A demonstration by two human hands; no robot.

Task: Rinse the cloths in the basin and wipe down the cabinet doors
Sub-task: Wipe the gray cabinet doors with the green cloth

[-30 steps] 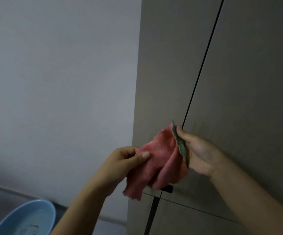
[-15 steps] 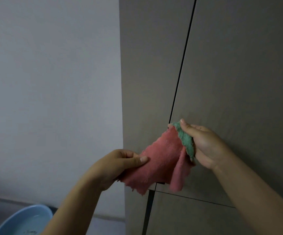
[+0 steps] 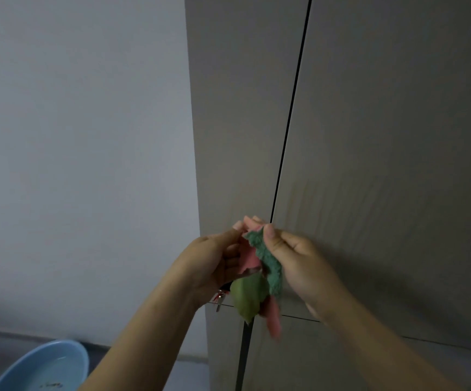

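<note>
Before the cabinet doors (image 3: 384, 136) | left hand (image 3: 214, 263) and right hand (image 3: 296, 263) pinch bunched cloths (image 3: 262, 258) | blue basin (image 3: 45, 365) lower left.

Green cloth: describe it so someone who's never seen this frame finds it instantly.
Start at the tall grey cabinet doors on the right and follow the dark vertical seam between them down to the two hands. The green cloth is the fuzzy teal strip pinched under the right hand thumb. The pink cloth beside it is smoother.
</note>
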